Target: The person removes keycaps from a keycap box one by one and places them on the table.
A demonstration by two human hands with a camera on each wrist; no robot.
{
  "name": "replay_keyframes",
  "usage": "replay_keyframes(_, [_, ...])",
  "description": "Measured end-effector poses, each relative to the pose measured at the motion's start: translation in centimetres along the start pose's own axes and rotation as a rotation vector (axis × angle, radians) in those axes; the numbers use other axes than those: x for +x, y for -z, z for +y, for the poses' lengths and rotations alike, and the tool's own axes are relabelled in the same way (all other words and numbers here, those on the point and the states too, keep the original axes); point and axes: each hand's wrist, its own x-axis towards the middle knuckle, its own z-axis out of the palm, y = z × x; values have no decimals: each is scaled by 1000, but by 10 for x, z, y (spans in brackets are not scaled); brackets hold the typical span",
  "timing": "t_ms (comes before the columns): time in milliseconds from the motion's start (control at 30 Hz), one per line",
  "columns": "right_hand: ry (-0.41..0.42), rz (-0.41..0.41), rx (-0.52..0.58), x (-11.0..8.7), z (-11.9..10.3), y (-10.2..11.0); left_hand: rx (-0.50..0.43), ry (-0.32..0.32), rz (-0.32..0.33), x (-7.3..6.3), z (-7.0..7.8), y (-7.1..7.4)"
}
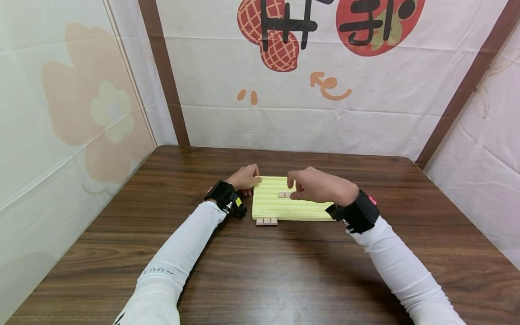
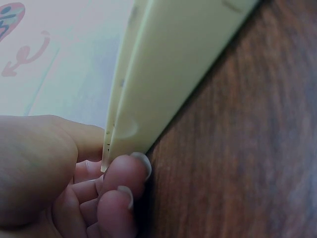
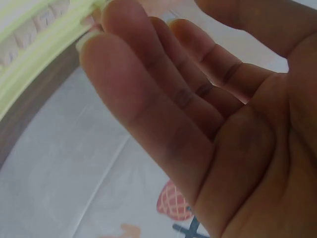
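A pale yellow ridged board (image 1: 292,212) lies on the table. My left hand (image 1: 245,177) grips its far left corner; in the left wrist view the thumb lies on one side of the board (image 2: 168,64) and the fingertips on the other. My right hand (image 1: 321,186) hovers over the board's right half, fingers loosely bent and thumb apart. Several small white keycap-like blocks (image 1: 281,194) sit in a middle row beneath its fingertips, partly hidden. In the right wrist view these blocks (image 3: 27,34) show dark marks, and nothing shows in the palm.
Three more keycap-like blocks (image 1: 266,221) stand in a row on the table against the board's front edge, near its left end. Around the board spreads a dark wooden table (image 1: 252,280). A printed white curtain (image 1: 284,126) hangs behind its far edge.
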Motion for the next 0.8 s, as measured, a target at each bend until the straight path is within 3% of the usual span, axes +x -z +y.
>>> replay_keyframes(167, [-47, 52, 17, -6, 10, 10, 0, 1, 1, 0, 0, 1])
replay_keyframes(467, [-59, 131, 60, -5, 34, 12, -11, 4, 0, 0, -1, 1])
replay_keyframes(800, [-81, 135, 56, -2, 46, 9, -9, -2, 0, 0, 0, 0])
